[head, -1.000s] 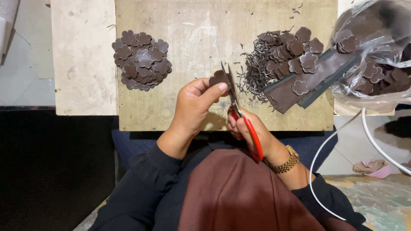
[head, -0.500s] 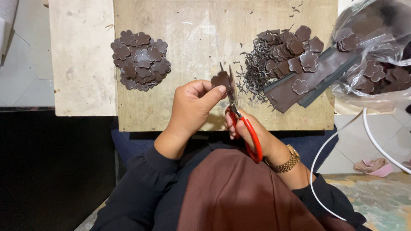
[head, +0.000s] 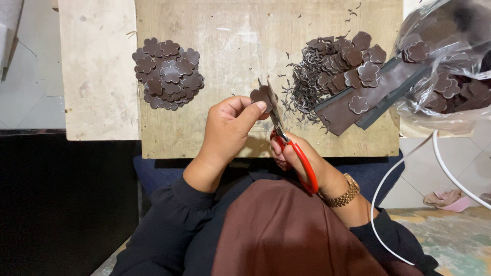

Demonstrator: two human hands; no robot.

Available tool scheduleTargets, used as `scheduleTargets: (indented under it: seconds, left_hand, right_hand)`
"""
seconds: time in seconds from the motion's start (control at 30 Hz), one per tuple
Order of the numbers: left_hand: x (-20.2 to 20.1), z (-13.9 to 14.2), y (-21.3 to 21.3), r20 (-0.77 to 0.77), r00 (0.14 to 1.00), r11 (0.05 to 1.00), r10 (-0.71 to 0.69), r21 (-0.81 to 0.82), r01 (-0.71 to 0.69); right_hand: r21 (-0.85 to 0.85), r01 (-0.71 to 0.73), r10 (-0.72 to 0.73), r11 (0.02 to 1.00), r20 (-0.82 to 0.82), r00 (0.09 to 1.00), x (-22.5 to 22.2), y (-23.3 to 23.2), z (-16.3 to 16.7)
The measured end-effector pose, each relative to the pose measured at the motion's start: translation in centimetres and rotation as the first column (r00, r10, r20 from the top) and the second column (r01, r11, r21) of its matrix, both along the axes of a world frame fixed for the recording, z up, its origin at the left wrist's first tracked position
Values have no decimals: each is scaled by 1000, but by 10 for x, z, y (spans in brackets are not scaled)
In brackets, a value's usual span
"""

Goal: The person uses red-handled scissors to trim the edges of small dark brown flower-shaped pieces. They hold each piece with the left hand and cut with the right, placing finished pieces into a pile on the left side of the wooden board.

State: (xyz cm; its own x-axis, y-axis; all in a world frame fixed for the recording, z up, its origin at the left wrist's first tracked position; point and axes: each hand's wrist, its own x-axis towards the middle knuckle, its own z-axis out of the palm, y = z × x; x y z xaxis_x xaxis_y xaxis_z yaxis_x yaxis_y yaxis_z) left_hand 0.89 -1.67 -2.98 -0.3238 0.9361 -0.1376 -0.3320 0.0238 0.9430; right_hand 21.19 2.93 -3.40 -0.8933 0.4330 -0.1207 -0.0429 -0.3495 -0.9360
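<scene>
Head view, brown flower piece [head: 260, 95] pinched by left hand [head: 228, 128] above board [head: 215, 36], red scissors [head: 291, 145] gripped by right hand [head: 302, 161], blades seemingly at the piece's edge, finished pile [head: 169, 74] at board's left.

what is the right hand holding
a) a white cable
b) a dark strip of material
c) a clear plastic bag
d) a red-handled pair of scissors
d: the right hand has its grip on the red-handled scissors, whose blades meet the small brown flower-shaped piece pinched in the left hand, over the wooden board.
</scene>
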Motion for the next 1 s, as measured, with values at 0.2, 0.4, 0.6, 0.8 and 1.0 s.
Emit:
scheduleTargets:
  seconds: [0.2, 0.4, 0.6, 0.8, 1.0]
  left_hand:
    - [1, -2, 0, 2, 1000, 1000, 13, 8, -13]
    - [-1, 2, 0, -57, 998, 1000, -18, -8, 18]
    - [1, 7, -3, -133, 991, 999, -3, -54, -4]
    - [2, 7, -2, -102, 995, 999, 13, -31, -16]
    - [1, 3, -2, -79, 996, 999, 31, -26, -33]
  right_hand:
    - [-25, -14, 14, 1000, 19, 1000, 1, 0, -3]
    - [5, -64, 65, 998, -18, 998, 0, 1, -8]
    - [2, -36, 36, 999, 34, 999, -1, 0, -11]
    - [-41, -35, 35, 999, 5, 999, -1, -1, -7]
    - [-33, -43, 43, 999, 8, 999, -2, 0, -5]
